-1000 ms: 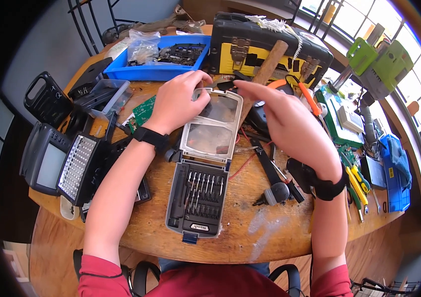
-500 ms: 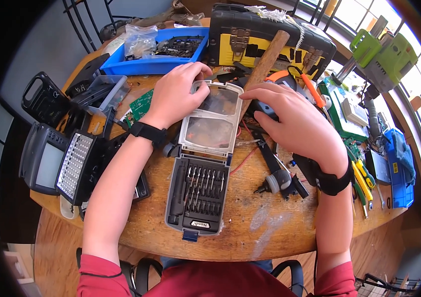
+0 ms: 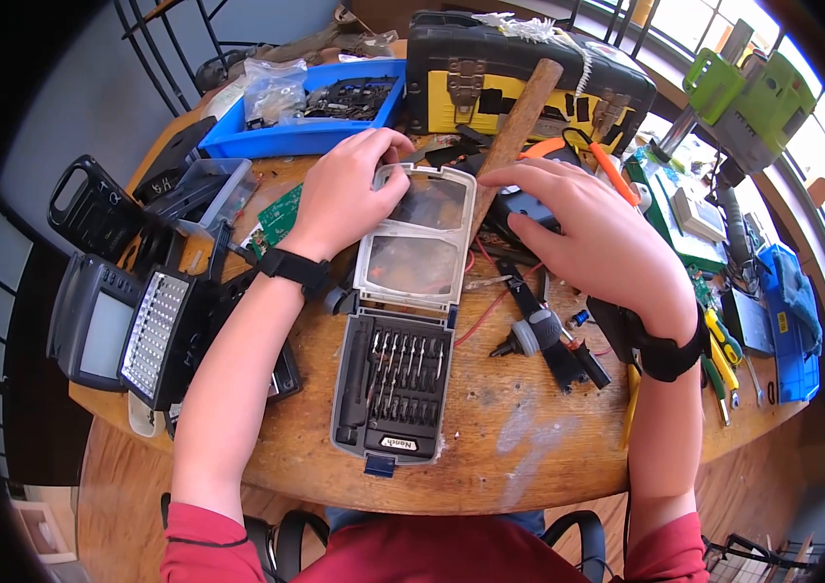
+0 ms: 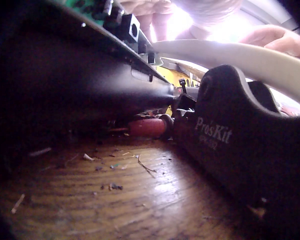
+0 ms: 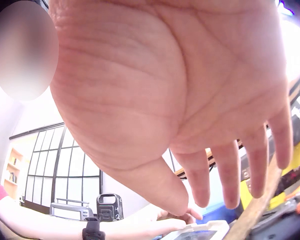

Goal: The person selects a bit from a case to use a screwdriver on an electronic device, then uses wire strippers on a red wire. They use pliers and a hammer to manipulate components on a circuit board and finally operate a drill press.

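An opened bit case lies on the table, its lower half with rows of bits (image 3: 401,374) toward the person and its clear two-window lid (image 3: 410,264) folded back. My left hand (image 3: 349,189) holds the lid's far left corner, thumb on the edge and fingers curled behind it. Over the lid's right side hovers my right hand (image 3: 597,228), fingers extended and holding nothing, the fingertips near the wooden handle (image 3: 521,117). The right wrist view shows its bare palm (image 5: 190,85) with fingers apart.
Behind stand a blue tray (image 3: 281,142) of parts and a black-yellow toolbox (image 3: 529,73). A dark screwdriver-like tool (image 3: 537,333) and cables lie right of the case. At left are a magnifier-like panel (image 3: 153,335) and a clear bin (image 3: 228,189).
My right hand has moved slightly right and lowered from its earlier raised, flatter pose, its thumb now apart from the fingers. The left hand keeps its hold on the lid.
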Available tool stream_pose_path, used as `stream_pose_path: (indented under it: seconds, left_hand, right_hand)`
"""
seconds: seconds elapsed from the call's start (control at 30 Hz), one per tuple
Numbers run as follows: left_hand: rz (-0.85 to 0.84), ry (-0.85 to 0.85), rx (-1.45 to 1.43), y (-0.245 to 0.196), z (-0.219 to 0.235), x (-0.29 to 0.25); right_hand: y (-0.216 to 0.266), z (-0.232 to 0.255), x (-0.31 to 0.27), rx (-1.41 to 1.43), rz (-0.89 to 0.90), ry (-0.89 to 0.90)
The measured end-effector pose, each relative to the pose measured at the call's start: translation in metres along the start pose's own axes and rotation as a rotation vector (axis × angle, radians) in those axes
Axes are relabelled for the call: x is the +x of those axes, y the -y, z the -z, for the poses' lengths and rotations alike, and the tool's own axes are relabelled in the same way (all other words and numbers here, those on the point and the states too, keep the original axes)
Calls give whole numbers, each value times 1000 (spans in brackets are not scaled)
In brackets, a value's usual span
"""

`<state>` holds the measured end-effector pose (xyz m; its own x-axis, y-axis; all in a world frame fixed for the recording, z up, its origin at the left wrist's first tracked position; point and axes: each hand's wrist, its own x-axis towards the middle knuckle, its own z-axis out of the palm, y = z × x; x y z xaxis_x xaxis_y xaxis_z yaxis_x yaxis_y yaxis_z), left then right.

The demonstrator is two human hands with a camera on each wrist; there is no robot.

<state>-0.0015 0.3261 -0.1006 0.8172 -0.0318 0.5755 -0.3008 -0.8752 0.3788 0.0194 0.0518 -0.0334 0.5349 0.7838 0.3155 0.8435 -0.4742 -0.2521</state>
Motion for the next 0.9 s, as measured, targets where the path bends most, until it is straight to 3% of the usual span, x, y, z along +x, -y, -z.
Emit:
stream_pose_path:
  seconds: [0.37, 0.47, 0.53, 0.67, 0.73, 0.9]
  left_hand:
    - [-19, -43, -33, 2, -1, -1]
    - [-75, -53, -29, 9, -5, 0]
    - [-47, -37, -30, 7, -4, 0]
    - [13, -61, -71, 5, -6, -2]
    - [39, -44, -84, 3, -4, -2]
    - [31, -36, -100, 2, -4, -1]
  right_hand:
    - [-19, 25, -4, -8, -140, -74]
    - [-28, 10, -3, -81, -37, -220]
    - [-12, 9, 2, -60, -178, -21]
    - [-4, -33, 3, -113, 20, -143]
    - [2, -45, 3, -148, 79, -101]
    - [12, -64, 2, -215, 67, -138]
